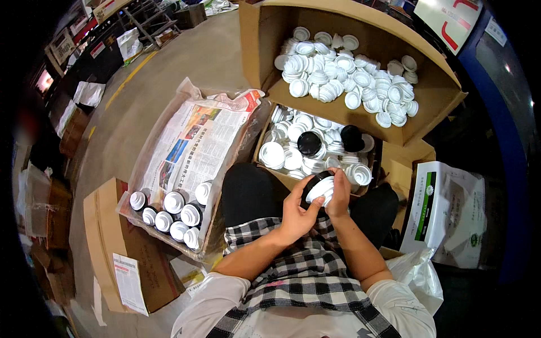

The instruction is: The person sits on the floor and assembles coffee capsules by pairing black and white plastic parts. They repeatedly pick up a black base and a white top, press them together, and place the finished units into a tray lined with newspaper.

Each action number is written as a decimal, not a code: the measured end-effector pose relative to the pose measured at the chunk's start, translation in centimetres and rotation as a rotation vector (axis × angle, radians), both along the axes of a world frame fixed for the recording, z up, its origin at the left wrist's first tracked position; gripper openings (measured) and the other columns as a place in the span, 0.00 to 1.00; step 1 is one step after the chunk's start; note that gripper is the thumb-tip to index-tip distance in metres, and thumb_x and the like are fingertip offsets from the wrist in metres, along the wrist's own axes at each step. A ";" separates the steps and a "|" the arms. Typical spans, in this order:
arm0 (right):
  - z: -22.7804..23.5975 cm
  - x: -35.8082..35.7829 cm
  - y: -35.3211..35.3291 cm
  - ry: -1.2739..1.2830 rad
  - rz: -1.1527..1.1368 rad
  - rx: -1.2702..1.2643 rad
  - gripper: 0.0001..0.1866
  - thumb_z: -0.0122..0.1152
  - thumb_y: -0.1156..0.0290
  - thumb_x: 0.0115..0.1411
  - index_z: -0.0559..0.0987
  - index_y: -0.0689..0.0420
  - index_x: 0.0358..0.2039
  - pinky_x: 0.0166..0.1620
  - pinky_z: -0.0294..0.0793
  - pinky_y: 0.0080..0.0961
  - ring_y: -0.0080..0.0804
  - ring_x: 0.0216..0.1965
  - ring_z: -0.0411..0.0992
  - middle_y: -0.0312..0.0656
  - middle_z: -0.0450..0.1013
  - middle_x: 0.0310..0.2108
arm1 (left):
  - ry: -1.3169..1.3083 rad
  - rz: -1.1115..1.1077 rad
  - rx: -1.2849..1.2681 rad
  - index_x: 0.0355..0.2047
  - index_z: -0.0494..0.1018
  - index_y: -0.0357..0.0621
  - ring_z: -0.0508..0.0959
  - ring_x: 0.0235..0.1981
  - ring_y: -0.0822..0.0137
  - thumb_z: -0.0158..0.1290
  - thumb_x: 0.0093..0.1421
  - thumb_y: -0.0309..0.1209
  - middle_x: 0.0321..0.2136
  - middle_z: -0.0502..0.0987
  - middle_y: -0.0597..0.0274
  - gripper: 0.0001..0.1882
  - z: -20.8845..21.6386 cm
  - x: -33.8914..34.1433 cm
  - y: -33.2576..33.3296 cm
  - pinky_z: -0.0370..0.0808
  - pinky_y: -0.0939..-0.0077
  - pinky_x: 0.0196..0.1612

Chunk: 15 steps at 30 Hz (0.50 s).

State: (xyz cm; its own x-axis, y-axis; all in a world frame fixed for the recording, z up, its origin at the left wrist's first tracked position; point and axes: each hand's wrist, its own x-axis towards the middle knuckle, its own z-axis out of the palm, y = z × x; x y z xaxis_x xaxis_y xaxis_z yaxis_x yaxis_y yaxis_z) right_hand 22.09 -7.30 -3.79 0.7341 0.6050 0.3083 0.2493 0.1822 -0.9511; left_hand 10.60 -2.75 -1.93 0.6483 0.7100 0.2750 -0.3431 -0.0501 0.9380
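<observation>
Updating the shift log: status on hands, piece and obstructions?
Left hand, right hand: both holding black-and-white piece. Small box of white parts beyond. Nothing visibly blocking.

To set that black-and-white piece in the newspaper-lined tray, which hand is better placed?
Probably the left hand: it grips the piece and is nearer the tray, which lies to the person's left. The right hand also holds the piece, but farther away.

White-and-black round plastic pieces [174, 203] are lying at the near edge of a rectangular newspaper-lined tray [213, 228]; right of it, white ringed plastic caps [272, 155] are filling a brown cardboard box [276, 174], a larger brown cardboard carton [437, 93] sitting behind.
</observation>
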 end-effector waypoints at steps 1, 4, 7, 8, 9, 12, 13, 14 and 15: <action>-1.9 -0.2 0.4 0.189 -0.033 0.016 0.21 0.37 0.58 0.64 0.72 0.64 0.38 0.40 0.64 0.24 0.28 0.35 0.65 0.40 0.69 0.33 | -0.030 -0.020 -0.048 0.52 0.60 0.33 0.69 0.45 0.68 0.51 0.56 0.22 0.45 0.68 0.55 0.23 -1.5 0.1 0.4 0.66 0.76 0.49; -4.7 0.5 0.6 0.328 0.066 -0.053 0.22 0.38 0.55 0.64 0.69 0.61 0.46 0.46 0.63 0.25 0.27 0.40 0.65 0.40 0.67 0.40 | -0.006 0.000 -0.125 0.52 0.61 0.34 0.67 0.48 0.66 0.54 0.54 0.24 0.47 0.67 0.56 0.25 -2.7 -0.4 1.1 0.65 0.75 0.49; -1.8 -0.7 1.1 0.460 0.239 -0.046 0.32 0.35 0.45 0.62 0.59 0.58 0.56 0.54 0.58 0.36 0.36 0.53 0.60 0.47 0.60 0.52 | 0.087 0.275 0.032 0.49 0.64 0.34 0.67 0.47 0.68 0.57 0.52 0.27 0.44 0.69 0.53 0.24 -2.7 -3.5 5.5 0.65 0.75 0.48; -0.7 -0.8 0.8 0.498 0.244 -0.136 0.35 0.34 0.42 0.61 0.56 0.57 0.59 0.57 0.55 0.41 0.39 0.57 0.57 0.49 0.57 0.55 | 0.290 0.513 0.294 0.48 0.65 0.33 0.69 0.45 0.66 0.58 0.52 0.28 0.43 0.70 0.52 0.25 -2.9 -5.9 8.6 0.66 0.73 0.48; -0.8 -0.5 0.8 0.477 0.235 -0.193 0.36 0.34 0.41 0.60 0.56 0.57 0.59 0.58 0.53 0.44 0.41 0.58 0.55 0.50 0.56 0.57 | 0.131 0.593 -0.020 0.48 0.65 0.33 0.71 0.43 0.65 0.57 0.52 0.27 0.41 0.72 0.53 0.24 -4.6 -8.2 11.7 0.68 0.73 0.47; -2.8 1.0 -0.5 0.486 0.180 -0.276 0.35 0.37 0.42 0.61 0.58 0.58 0.58 0.56 0.55 0.44 0.42 0.57 0.57 0.51 0.57 0.56 | 0.230 0.997 0.023 0.50 0.63 0.30 0.73 0.41 0.66 0.56 0.54 0.27 0.41 0.72 0.51 0.25 -7.4 -19.0 21.8 0.69 0.77 0.45; -3.6 1.3 -0.9 0.504 0.172 -0.306 0.35 0.37 0.43 0.61 0.59 0.58 0.58 0.55 0.57 0.43 0.42 0.56 0.59 0.51 0.58 0.55 | 0.073 1.087 -0.028 0.50 0.62 0.29 0.73 0.41 0.66 0.55 0.54 0.27 0.42 0.72 0.51 0.24 -8.2 -22.0 24.1 0.69 0.77 0.45; -4.3 1.1 -1.0 0.528 0.178 -0.331 0.34 0.38 0.44 0.61 0.60 0.59 0.57 0.54 0.58 0.42 0.42 0.55 0.60 0.51 0.59 0.55 | 0.060 1.173 -0.079 0.49 0.62 0.29 0.72 0.42 0.65 0.55 0.54 0.26 0.42 0.72 0.50 0.24 -10.4 -26.3 26.8 0.68 0.76 0.46; -5.0 1.0 -1.3 0.552 0.145 -0.336 0.32 0.41 0.46 0.61 0.63 0.60 0.55 0.51 0.63 0.38 0.41 0.53 0.63 0.49 0.62 0.53 | -0.012 1.211 -0.092 0.49 0.62 0.29 0.72 0.42 0.65 0.55 0.54 0.26 0.42 0.71 0.49 0.24 -11.0 -28.2 27.9 0.68 0.76 0.46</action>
State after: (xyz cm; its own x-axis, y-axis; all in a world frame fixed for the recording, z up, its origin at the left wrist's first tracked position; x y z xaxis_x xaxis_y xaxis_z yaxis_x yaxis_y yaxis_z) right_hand 23.07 -8.57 -8.75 0.6337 0.7074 -0.3131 -0.2962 -0.1521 -0.9429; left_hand -17.57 25.17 -12.90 -0.4510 0.8714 0.1930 -0.1291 -0.2777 0.9520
